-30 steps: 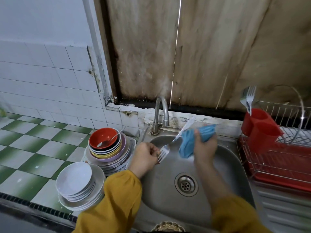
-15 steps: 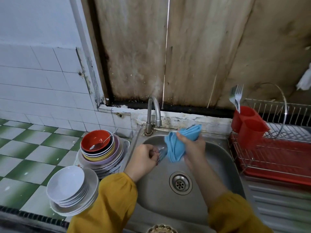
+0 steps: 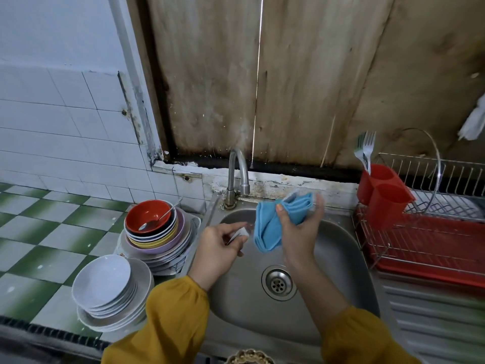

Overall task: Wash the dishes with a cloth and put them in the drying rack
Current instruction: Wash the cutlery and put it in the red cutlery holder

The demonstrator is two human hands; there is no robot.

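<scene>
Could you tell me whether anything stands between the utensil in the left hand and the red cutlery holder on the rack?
Yes: the right hand, holding the blue cloth, sits between the utensil and the red cutlery holder.

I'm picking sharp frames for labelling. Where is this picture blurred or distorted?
Head view: motion smears the right hand and the cloth; the utensil in the left hand is too blurred to identify; the drainboard at lower right streaks; the bowls and rack look sharp; the wide lens bows the wall tiles.
</scene>
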